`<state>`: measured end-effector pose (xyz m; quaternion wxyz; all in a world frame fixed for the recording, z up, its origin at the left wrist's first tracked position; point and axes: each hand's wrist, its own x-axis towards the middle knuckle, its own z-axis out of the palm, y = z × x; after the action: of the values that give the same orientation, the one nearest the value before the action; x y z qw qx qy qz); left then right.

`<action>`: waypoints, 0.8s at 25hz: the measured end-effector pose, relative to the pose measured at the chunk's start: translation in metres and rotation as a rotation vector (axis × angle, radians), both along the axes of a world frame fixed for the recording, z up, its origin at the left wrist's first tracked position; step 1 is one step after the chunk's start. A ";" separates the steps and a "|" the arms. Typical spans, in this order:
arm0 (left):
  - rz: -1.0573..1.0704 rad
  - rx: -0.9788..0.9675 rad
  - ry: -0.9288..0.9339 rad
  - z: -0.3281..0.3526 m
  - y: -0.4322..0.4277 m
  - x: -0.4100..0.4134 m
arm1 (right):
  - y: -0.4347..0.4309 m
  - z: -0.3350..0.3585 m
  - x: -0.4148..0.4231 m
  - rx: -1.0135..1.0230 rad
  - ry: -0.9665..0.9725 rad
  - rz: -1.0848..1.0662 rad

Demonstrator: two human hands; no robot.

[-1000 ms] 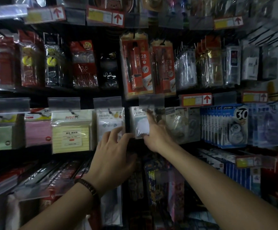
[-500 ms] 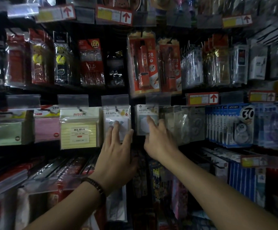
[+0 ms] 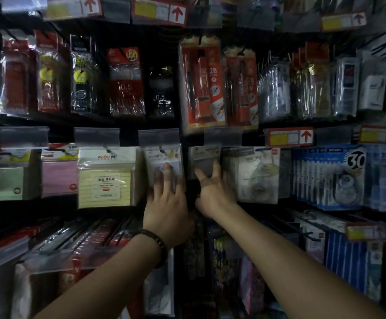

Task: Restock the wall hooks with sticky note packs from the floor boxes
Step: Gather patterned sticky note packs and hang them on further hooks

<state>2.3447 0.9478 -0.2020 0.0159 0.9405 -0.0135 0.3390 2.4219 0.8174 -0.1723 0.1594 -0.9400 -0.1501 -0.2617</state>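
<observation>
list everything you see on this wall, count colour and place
yellow sticky note pack: one in front, pale yellow, middle row, left of the hands
pink sticky note pack: one in front, pink, left of the yellow
green sticky note pack: one in front, green, far left
2B pencil packs: two, orange, upper row centre
correction tape packs: several, blue, middle row right
left hand: flat on a white pack
right hand: fingers spread on a grey pack
</observation>
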 end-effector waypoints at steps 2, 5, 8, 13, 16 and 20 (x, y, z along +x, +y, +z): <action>0.014 -0.007 0.047 0.004 0.000 0.009 | 0.001 0.001 -0.001 -0.021 -0.038 -0.018; 0.015 -0.043 0.103 0.011 0.001 0.020 | 0.001 -0.002 -0.002 -0.052 -0.142 -0.046; 0.030 -0.065 0.128 0.012 0.000 0.028 | -0.001 0.001 0.008 -0.046 -0.127 -0.011; 0.045 -0.047 0.141 0.013 -0.002 0.040 | 0.000 0.016 0.035 0.006 0.049 0.038; 0.049 -0.029 0.123 0.013 0.001 0.046 | 0.004 0.021 0.043 0.002 0.041 0.039; 0.038 0.051 0.117 0.009 0.015 0.060 | 0.004 0.018 0.039 0.014 0.124 0.052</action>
<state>2.4043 0.9626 -0.1926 -0.0139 0.9589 -0.0035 0.2832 2.4606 0.8219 -0.1539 0.1817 -0.9490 -0.1627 -0.1996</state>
